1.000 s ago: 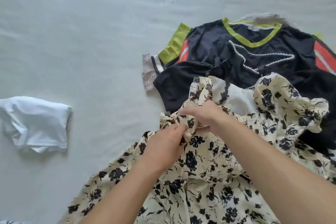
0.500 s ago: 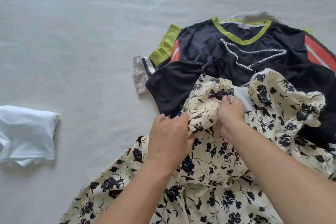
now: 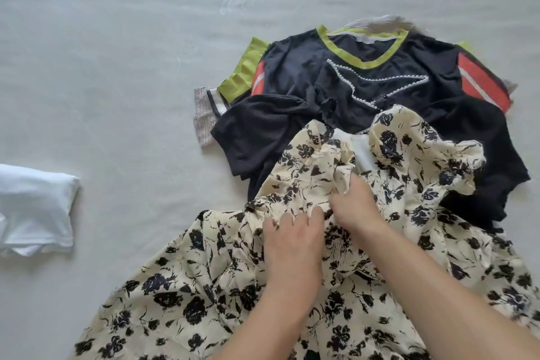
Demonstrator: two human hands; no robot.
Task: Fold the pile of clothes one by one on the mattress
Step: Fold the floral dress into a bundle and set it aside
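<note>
Mattress (image 3: 117,82): pale grey-white cover, faint embroidered leaf motif toward the far side, fills the whole view.

Floral dress (image 3: 204,295): cream with black flower print, largest garment, spread crumpled across the near centre and right. Its upper part lies over the lower edge of the pile; ruffled sleeve (image 3: 438,166) bunched at right, a strip of white lining showing at the neckline.

Pile of clothes (image 3: 365,88): far right of centre. Top item a dark jersey with lime-green V-neck, orange sleeve panels, a white dotted star outline on the chest. A black ribbed top (image 3: 257,131) lies across its near left side. A speckled grey strip of fabric (image 3: 203,114) pokes out at the pile's left edge.

White garment (image 3: 35,207): folded, at the left edge, well apart from the pile.

Left hand (image 3: 292,245): on the dress, fingers curled into a gather of fabric, gripping it.

Right hand (image 3: 355,204): just beside the left, fingertips pinching a fold of the same dress near the neckline.
</note>
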